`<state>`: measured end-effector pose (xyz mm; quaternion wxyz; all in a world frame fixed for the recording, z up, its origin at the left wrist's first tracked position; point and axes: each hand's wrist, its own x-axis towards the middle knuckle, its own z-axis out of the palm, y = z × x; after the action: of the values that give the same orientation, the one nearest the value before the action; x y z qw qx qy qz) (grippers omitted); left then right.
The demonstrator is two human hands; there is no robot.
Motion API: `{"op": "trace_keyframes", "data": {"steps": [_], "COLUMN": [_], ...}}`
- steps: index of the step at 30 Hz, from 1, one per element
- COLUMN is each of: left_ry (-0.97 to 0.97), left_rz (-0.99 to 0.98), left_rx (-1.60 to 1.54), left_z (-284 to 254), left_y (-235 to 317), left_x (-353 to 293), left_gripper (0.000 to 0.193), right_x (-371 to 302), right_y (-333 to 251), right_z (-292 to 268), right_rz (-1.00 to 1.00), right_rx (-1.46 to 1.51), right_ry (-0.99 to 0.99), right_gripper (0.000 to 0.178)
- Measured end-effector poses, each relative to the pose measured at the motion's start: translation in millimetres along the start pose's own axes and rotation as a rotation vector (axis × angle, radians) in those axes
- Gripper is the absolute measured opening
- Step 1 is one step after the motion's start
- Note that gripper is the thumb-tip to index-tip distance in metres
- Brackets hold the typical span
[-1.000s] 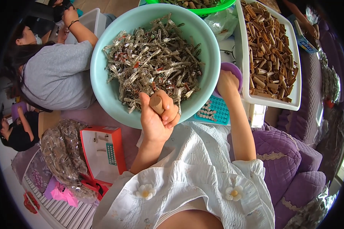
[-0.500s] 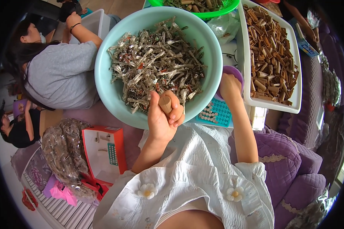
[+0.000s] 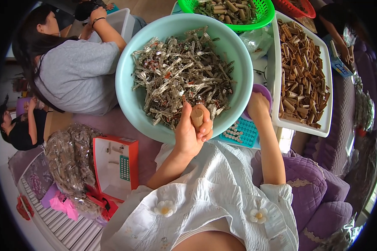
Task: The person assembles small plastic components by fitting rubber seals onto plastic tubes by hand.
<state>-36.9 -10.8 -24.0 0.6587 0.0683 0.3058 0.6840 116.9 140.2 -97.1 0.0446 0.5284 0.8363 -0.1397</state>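
In my left hand [image 3: 187,140] a small brown paper tube [image 3: 197,120] stands up between thumb and curled fingers, above the near edge of a pale green basin [image 3: 125,102]. The basin holds a heap of clear-wrapped, twisted bundles [image 3: 180,69] with bits of red and dark in them. My right hand [image 3: 258,104] reaches into a purple dish [image 3: 264,90] just right of the basin; its fingertips are hidden. Below that dish lies a teal tray [image 3: 251,131] with several small white round pieces.
A white bin [image 3: 276,77] full of brown paper pieces [image 3: 299,69] stands at right. Behind are a green basket [image 3: 238,27] of tubes and a red basket [image 3: 308,10]. At left are an open red-and-white box [image 3: 115,167] and a person in grey [image 3: 77,75].
The whole view has shifted, so basin and bin appear farther right and lower. My left hand keeps its hold on the tube, and my right hand stays at the purple dish.
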Motion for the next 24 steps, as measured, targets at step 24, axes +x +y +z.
{"op": "trace_keyframes", "data": {"steps": [24], "left_ry": [0.006], "left_rz": [-0.041], "left_rx": [-0.015], "left_z": [-2.0], "left_y": [0.4], "left_x": [1.2], "left_gripper": [0.051], "right_x": [-42.7], "right_y": [13.1], "right_z": [-86.3], "right_rz": [0.027], "right_rx": [0.658], "right_ry": [0.126], "right_gripper": [0.014]}}
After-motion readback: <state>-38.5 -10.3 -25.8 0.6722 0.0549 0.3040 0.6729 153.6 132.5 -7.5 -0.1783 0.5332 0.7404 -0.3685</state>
